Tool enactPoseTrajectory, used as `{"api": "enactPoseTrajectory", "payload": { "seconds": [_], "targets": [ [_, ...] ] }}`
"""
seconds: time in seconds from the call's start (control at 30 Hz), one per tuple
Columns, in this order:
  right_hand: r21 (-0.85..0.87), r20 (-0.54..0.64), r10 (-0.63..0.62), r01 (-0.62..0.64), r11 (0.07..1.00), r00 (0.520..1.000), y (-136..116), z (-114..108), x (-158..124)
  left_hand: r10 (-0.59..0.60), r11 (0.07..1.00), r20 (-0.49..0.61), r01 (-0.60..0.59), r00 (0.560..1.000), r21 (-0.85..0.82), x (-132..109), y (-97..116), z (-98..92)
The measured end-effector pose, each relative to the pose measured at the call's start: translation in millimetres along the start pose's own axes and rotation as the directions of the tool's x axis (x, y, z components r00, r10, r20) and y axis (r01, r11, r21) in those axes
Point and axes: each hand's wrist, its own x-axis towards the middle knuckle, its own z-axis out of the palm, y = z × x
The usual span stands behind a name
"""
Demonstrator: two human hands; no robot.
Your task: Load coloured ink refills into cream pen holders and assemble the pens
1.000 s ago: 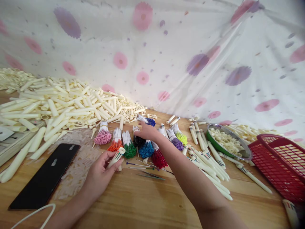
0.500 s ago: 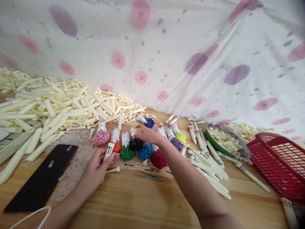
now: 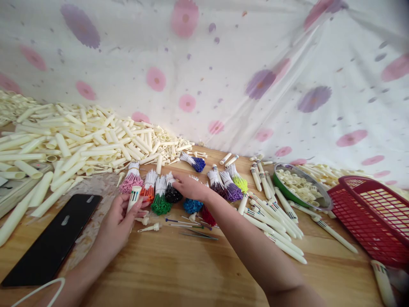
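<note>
My left hand (image 3: 116, 217) is closed round a cream multicolour pen top (image 3: 134, 196), held upright with its coloured sliders showing. Farther right, my right hand (image 3: 189, 187) reaches over the table, its fingers closed at the bundle of black pen refills (image 3: 173, 194); the lower fingers are hidden. Left of that lie green (image 3: 160, 204), orange (image 3: 149, 187) and pink (image 3: 130, 181) refill bundles. Light-blue (image 3: 192, 206) and red (image 3: 208, 216) bundles are partly covered by my right hand and forearm. Dark-brown (image 3: 215, 181), purple (image 3: 232, 189), yellow (image 3: 240, 183) and dark-blue (image 3: 195, 163) bundles lie beyond.
Cream pen barrels (image 3: 96, 140) are heaped at the back left. A black phone (image 3: 54, 238) lies near my left forearm. Loose refills and tweezers (image 3: 200, 234) lie in front. Multicolour pens (image 3: 277, 221), a green-sided bowl (image 3: 300, 187) of small parts and a red basket (image 3: 367, 221) are at right.
My right hand has shifted left, and the black and green bundles have slid left too. My left hand has moved slightly left with the pen top. The view has shifted a little.
</note>
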Motion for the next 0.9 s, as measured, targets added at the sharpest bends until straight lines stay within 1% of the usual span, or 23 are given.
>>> {"api": "enactPoseTrajectory", "payload": {
  "seconds": [0.1,0.17,0.27,0.33,0.47,0.6,0.67,0.73,0.9],
  "targets": [
    [-0.084,0.01,-0.026,0.027,0.996,1.0,0.3,-2.5,-6.8,-0.012,1.0,0.003,0.012,1.0,0.024,-1.3,1.7,0.8],
    [-0.126,-0.018,-0.024,0.021,0.992,1.0,3.3,-6.9,-13.9,-0.02,0.999,0.008,0.02,1.0,0.048,-3.0,3.4,2.0],
    [-0.172,-0.091,0.016,-0.032,0.985,0.996,13.5,-14.5,-27.3,-0.021,0.997,0.009,0.02,1.0,0.071,-5.1,6.0,3.6],
    [-0.196,-0.103,0.042,-0.062,0.979,0.994,22.0,-18.2,-36.9,-0.023,0.996,0.002,0.023,1.0,0.082,-6.0,7.1,4.2],
    [-0.215,-0.006,0.033,-0.033,0.976,0.999,33.2,-21.7,-52.6,-0.033,0.995,-0.016,0.034,0.999,0.089,-6.6,7.5,4.6],
    [-0.236,0.084,0.022,-0.002,0.972,0.996,33.6,-21.4,-58.9,-0.038,0.995,-0.009,0.039,0.999,0.097,-6.9,5.9,5.2],
    [-0.275,0.091,0.017,0.009,0.961,0.996,32.2,-19.4,-58.8,-0.042,0.994,-0.016,0.044,0.999,0.099,-7.3,6.1,6.0],
    [-0.294,0.074,-0.007,0.028,0.955,0.997,30.9,-16.7,-57.7,-0.046,0.995,-0.02,0.047,0.999,0.089,-8.3,8.0,7.1],
    [-0.197,0.044,-0.094,0.101,0.975,0.995,28.3,-7.8,-56.8,-0.054,0.998,0.013,0.053,0.998,0.04,-13.2,17.4,11.0]
  ]
}}
